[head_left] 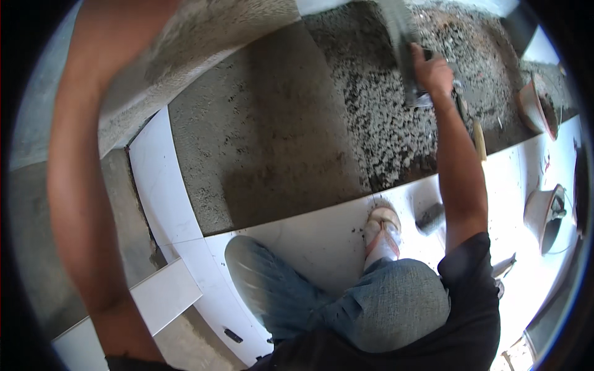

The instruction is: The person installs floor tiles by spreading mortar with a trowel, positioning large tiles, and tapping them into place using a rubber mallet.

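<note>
My right hand is wrapped round the dark handle of a long, flat metal trowel. Its blade stands over the rough grey mortar, running from the top edge of the view toward me. To the left lies a smoother, darker grey mortar patch. My left arm reaches up along the left side, and the back part of my left hand shows by the rough cement ledge; its fingers are beyond the top edge. A wooden-handled tool lies beside my right forearm.
White floor tiles border the mortar on the near and left sides. Two buckets, one on the mortar's edge and one on the tiles, stand at right. A loose white tile lies at lower left. My knees and sandalled foot are close to the mortar.
</note>
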Demonstrator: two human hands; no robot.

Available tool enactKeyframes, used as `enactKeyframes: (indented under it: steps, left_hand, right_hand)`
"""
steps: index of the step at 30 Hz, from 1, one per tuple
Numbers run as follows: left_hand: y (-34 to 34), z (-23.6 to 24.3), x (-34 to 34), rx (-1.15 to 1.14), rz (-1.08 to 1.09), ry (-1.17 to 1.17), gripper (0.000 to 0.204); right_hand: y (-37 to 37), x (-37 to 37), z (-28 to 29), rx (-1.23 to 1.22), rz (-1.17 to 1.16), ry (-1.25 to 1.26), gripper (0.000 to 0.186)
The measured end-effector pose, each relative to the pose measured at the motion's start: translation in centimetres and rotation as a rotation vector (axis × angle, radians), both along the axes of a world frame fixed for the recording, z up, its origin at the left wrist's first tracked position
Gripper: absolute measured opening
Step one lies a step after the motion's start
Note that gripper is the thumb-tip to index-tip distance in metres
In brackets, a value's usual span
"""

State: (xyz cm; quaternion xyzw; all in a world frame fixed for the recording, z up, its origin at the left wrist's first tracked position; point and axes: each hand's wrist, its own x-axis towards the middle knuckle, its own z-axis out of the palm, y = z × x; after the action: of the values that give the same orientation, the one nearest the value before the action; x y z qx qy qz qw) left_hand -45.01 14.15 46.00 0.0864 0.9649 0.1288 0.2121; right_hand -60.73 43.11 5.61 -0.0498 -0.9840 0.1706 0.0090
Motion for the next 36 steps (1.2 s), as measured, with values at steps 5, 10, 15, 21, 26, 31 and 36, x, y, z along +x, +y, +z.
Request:
enactKeyframes:
  steps: [5,10,15,21,26,31,36]
  left_hand:
    - [5.4,-15.9,8.0,-0.189,-0.254,0.836,0.035]
    - [11.3,-25.7,14.9,-0.123,-0.162,0.599,0.045]
    - [14.0,-36.1,18.1,-0.021,-0.176,0.635,0.053]
    - [14.9,-43.4,18.4,0.099,-0.119,0.634,0.046]
    - [15.1,-45.7,18.4,0.138,-0.104,0.571,0.044]
    - [14.8,-47.2,18.5,0.148,-0.113,0.558,0.042]
    - [14.5,-48.3,18.9,0.138,-0.155,0.595,0.037]
  right_hand:
    - [12.7,1.0,-3.4,0.09,-0.17,-0.108,0.083]
    - [14.7,3.0,-7.8,0.232,-0.177,0.186,0.072]
    - [4.4,14.6,-5.2,-0.287,0.441,0.173,0.033]
    - [3.4,22.8,-6.7,-0.209,0.88,-0.423,0.036]
    - [4.3,20.6,-7.7,-0.218,0.51,-0.231,0.027]
    - [3.4,20.8,-6.3,-0.406,0.407,-0.409,0.028]
    - [-0.1,21.8,-6.9,-0.546,0.576,-0.747,0.042]
